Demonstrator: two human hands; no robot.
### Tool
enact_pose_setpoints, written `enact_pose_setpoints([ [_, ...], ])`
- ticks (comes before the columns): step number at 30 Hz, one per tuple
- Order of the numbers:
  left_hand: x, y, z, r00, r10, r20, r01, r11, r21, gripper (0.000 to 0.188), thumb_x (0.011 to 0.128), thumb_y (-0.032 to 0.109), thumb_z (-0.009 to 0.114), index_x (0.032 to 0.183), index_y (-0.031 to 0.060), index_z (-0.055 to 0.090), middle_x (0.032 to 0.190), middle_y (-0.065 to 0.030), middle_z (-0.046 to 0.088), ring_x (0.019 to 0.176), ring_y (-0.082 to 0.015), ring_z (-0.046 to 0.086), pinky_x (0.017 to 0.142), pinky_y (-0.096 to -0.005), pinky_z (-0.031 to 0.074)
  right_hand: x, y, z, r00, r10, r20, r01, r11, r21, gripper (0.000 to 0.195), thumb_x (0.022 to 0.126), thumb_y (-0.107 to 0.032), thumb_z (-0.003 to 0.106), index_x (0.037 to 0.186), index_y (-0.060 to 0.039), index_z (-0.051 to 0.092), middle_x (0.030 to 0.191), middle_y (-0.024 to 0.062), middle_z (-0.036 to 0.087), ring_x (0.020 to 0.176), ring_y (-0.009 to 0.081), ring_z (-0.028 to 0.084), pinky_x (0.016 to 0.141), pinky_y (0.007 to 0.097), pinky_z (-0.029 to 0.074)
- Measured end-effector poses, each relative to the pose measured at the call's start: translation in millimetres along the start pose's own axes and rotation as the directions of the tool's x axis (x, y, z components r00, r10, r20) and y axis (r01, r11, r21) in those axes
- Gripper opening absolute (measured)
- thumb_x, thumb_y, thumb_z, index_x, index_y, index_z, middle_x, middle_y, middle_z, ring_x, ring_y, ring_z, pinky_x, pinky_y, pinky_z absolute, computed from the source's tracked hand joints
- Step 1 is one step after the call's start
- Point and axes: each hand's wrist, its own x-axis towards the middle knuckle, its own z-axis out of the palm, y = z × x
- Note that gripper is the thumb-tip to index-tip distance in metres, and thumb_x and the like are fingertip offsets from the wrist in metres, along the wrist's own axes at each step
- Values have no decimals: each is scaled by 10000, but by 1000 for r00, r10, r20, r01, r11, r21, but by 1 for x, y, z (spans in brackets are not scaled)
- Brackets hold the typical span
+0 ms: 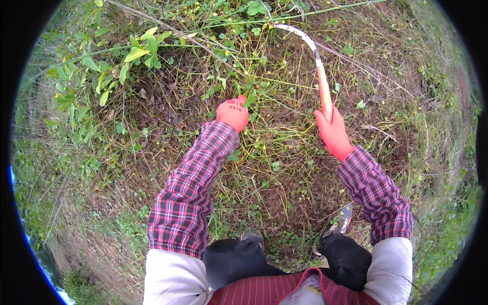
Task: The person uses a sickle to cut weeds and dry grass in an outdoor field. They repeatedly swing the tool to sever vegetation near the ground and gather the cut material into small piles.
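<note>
My right hand (334,133), in a red-orange work glove, is closed around the wooden handle (324,89) of a sickle. Its curved metal blade (301,33) reaches up and to the left, the tip among low plants. My left hand (233,113), gloved alike, is clenched at the middle of the view. Green weed stems and leaves (251,100) come out beside its thumb. The fingers' undersides are hidden by the back of the glove. Between the two hands lie flattened yellow-green stems (282,133).
A leafy shrub (146,49) grows at upper left. A long green stem (297,16) and a dry twig (171,28) cross the top. Cut or matted grass covers brown soil (274,202). My shoes (341,220) stand on the ground below, feet apart.
</note>
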Motion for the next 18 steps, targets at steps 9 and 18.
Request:
enact_pose_setpoints([
  [9, -74, -66, -35, 951, 119, -286, -119, 993, 18, 311, 779, 155, 558, 1047, 4, 509, 787, -108, 643, 719, -287, 646, 608, -404, 507, -82, 9, 4, 969, 145, 200, -45, 899, -435, 320, 885, -263, 577, 998, -12, 416, 842, 266, 595, 814, 438, 611, 676, 468, 466],
  [18, -147, -77, -9, 965, -157, -211, 163, 986, 13, 632, 771, 233, 646, 1287, -1, 366, 1190, -202, 509, 987, -335, 560, 813, -411, 474, -66, 4, -23, 1000, 5, 10, -4, 995, -103, 253, 879, -205, 606, 929, -20, 441, 658, 65, 511, 536, 127, 488, 480, 324, 403],
])
